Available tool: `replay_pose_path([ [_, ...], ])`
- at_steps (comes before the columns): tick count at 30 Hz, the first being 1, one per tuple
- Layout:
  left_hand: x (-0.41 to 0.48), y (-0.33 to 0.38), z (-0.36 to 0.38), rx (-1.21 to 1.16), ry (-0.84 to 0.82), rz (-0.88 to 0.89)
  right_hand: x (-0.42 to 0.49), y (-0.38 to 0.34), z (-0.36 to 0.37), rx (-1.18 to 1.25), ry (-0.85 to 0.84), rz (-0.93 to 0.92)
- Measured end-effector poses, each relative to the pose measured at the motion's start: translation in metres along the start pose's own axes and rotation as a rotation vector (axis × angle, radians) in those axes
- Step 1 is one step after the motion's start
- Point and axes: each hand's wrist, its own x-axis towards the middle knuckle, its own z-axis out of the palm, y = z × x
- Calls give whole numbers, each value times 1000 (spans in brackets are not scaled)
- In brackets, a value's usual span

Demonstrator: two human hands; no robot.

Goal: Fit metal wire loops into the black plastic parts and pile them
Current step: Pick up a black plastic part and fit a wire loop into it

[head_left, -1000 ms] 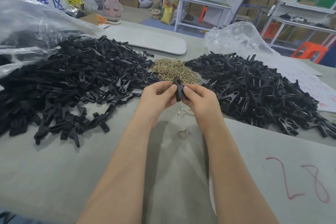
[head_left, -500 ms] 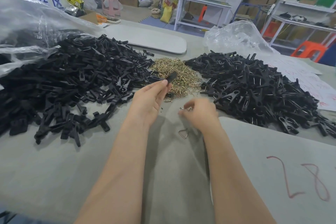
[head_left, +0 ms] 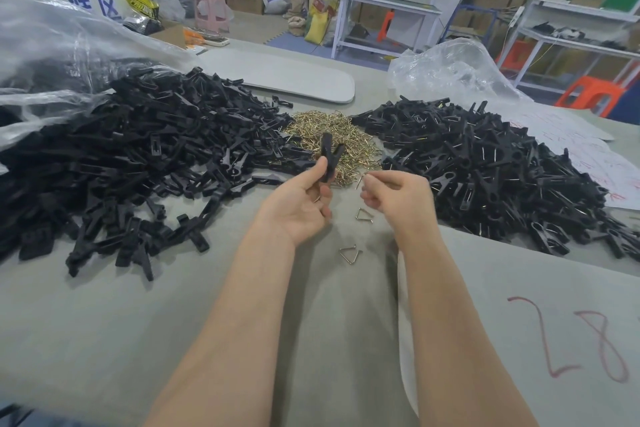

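My left hand [head_left: 304, 199] holds a pair of black plastic parts [head_left: 329, 158] upright, their upper ends spread in a V, in front of the brass-coloured heap of wire loops [head_left: 332, 135]. My right hand [head_left: 394, 196] is beside it, fingers curled, pinching a thin metal wire loop [head_left: 361, 180] at its fingertips. Two loose wire loops [head_left: 364, 216] [head_left: 349, 255] lie on the table between my wrists. A large pile of bare black parts [head_left: 138, 156] lies to the left. A pile of black parts with wire fitted [head_left: 485, 163] lies to the right.
A clear plastic bag [head_left: 52, 45] lies behind the left pile and another [head_left: 450, 69] behind the right pile. A grey board [head_left: 277, 78] lies at the table's far side. Paper with red writing [head_left: 588, 156] sits at the right; red digits [head_left: 581, 340] mark the table cover.
My hands came apart. The left hand kept the black parts and turned them upright. The right hand dropped to the table, then rose pinching a wire loop.
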Motion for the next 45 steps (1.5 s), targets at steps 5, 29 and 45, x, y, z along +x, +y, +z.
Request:
replay_pose_path([
  [5, 2, -7, 6, 177, 34, 238, -2, -12, -4, 355, 22, 132],
  [29, 7, -19, -1, 1499, 247, 957, -2, -10, -6, -166, -45, -79],
  [45, -17, -2, 6, 1315, -112, 915, -4, -4, -12, 485, -545, 514],
])
